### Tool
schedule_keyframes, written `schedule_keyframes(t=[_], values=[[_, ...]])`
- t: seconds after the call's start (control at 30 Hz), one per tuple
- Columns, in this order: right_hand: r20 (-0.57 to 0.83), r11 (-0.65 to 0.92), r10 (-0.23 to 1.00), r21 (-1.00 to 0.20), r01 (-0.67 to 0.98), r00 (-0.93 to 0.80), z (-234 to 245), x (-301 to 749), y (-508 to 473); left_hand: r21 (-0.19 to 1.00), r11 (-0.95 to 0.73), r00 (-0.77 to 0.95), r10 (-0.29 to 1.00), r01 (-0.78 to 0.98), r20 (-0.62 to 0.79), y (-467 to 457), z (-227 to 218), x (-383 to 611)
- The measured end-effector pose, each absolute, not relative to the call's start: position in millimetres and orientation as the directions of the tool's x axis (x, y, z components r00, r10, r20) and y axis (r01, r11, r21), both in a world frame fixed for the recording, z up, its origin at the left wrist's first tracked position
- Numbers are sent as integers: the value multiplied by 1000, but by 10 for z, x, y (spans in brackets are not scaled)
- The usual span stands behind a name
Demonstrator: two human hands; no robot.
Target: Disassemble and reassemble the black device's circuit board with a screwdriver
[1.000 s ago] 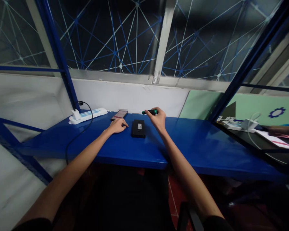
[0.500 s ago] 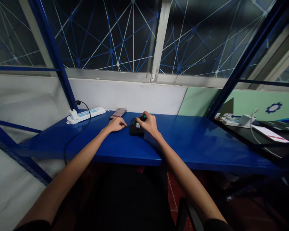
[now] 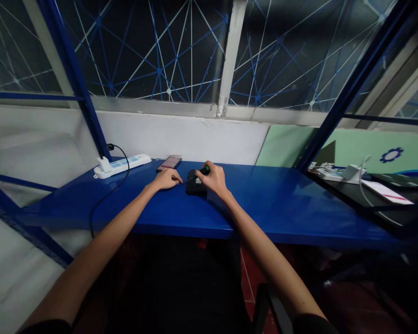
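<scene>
My right hand (image 3: 215, 178) is closed around the black and green handle of a screwdriver (image 3: 206, 169). Its thin shaft points left, toward the fingertips of my left hand (image 3: 167, 179). Those fingers are pinched together near the screwdriver's tip; whatever they hold is too small to make out. Beneath the screwdriver, a black box-shaped device (image 3: 195, 189) with a small pale label lies flat on the blue table, partly covered by my right hand. Just behind my left hand lies a phone (image 3: 169, 163) with a lit screen.
A white power strip (image 3: 122, 166) with a plugged-in black cable (image 3: 106, 197) is on the left of the blue table (image 3: 285, 208). Blue posts rise at both sides. To the right, a white charger (image 3: 354, 172) and another phone (image 3: 386, 192) lie on a black surface.
The whole view has shifted slightly. Both hands keep nearly the same places by the black device, and the screwdriver stays in my right hand.
</scene>
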State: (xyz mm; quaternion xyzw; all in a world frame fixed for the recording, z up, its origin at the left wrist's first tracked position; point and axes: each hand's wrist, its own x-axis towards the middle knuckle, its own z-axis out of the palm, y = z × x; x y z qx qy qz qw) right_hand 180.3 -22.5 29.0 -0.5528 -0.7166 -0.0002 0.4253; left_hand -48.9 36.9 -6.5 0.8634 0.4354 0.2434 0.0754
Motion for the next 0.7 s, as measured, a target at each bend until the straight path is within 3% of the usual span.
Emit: schedule_keyframes(t=[0.7], values=[[603,348,798,-444,826,-13,311,1806,-260,348,-605,500,793,716,349,356,-52,-493]])
